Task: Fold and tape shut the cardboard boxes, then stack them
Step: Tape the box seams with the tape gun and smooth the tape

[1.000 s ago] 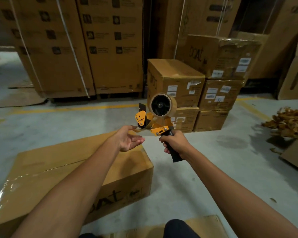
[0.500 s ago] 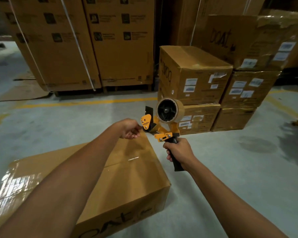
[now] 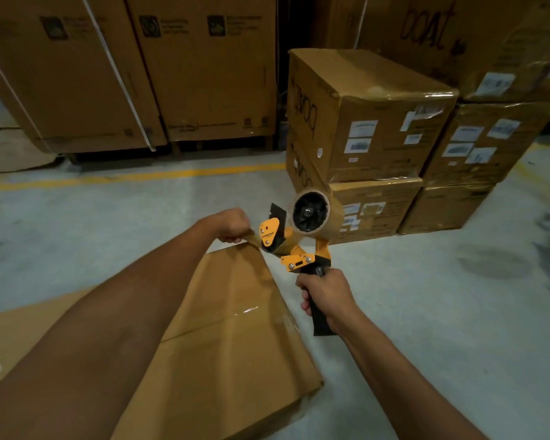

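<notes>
Forearm (image 3: 108, 328) hides much of the box (image 3: 235, 344); left hand (image 3: 232, 225) seemingly pinches tape (image 3: 253, 239).

"boat" stands in dark letters on the large box (image 3: 426, 30) at upper right. The same word, turned sideways, is on the top stacked box (image 3: 302, 106). Lettering on the tape dispenser (image 3: 269, 235) and the white labels (image 3: 361, 136) is illegible.

cardboard box (image 3: 235, 328): matt, glossy tape | floor (image 3: 426, 312): smooth concrete
</notes>
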A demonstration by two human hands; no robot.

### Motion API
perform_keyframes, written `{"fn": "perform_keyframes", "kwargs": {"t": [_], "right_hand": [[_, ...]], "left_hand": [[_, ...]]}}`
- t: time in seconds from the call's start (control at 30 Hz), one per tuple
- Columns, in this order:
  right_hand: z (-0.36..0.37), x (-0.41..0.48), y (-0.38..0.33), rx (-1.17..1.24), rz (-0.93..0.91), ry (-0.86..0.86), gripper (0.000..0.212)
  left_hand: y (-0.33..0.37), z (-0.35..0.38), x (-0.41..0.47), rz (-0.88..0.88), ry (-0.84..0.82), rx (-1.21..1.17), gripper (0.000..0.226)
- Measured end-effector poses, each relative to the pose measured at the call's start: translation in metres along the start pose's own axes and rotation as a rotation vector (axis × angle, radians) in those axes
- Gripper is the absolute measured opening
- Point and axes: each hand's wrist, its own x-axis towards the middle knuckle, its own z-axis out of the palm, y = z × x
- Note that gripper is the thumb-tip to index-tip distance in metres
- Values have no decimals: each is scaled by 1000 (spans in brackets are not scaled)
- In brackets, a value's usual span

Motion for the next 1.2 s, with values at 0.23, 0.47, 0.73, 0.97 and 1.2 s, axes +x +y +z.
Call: {"fn": "perform_keyframes", "kwargs": {"t": [0.23, 0.47, 0.73, 0.97, 1.2], "right_hand": [[-2, 3, 8, 41, 47, -5, 6], [4, 4, 11, 55, 66, -24, 6], [12, -1, 11, -14, 58, -29, 2], [12, -4, 4, -43, 78, -30, 3], [0, -21, -18, -109, 132, -85, 5]], "left_hand": [[-2, 2, 12, 4, -96, 33, 26], [-14, -3, 10, -18, -120, -36, 26], [0, -4, 1, -105, -99, 310, 31], [-22, 28, -16, 333, 254, -17, 38], [-32, 49, -33, 392, 339, 105, 29]]}}
